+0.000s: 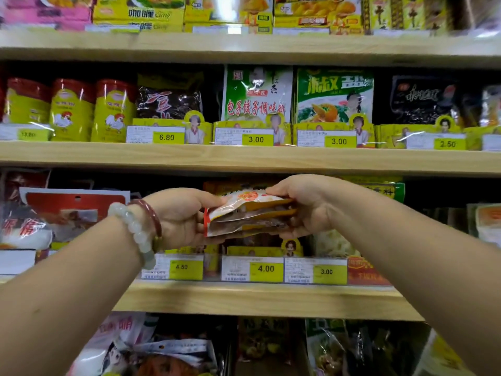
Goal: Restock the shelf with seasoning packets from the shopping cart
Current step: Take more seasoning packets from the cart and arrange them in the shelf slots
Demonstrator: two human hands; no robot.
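- The shelf [252, 297] unit fills the whole view: pale wooden boards run left to right in tiers, each packed with goods and fronted by price tags.
- On the top tier, yellow boxes [141, 12] of curry stand in a row, blurred at the edges.
- On the second tier, three yellow canisters [73, 111] with red lids and a rooster picture stand at the left; to their right stand a dark packet, a green-and-white packet [257, 95] and a green packet [334, 96], each in a yellow display tray with tags reading 6.80, 3.00 and 3.00.
- On the third tier, a large red-and-white bag [62, 213] lies at the left, and yellow price tags [265, 268] reading 4.50, 4.00 and 3.00 line the front edge.
- Both forearms reach in from the near corners toward the middle of the third tier.
- The seasoning packets [248, 215] are a small stack of flat orange, white and brown pouches, held level between both hands in front of the third-tier goods, above the 4.00 tag.
- The left hand [180, 218] grips the stack's left end, thumb on top and fingers curled beneath.
- The right hand [306, 204] grips the right end, fingers over the top edge and thumb underneath.
- A pale bead bracelet [135, 232] and a red bangle [151, 213] circle the left wrist.
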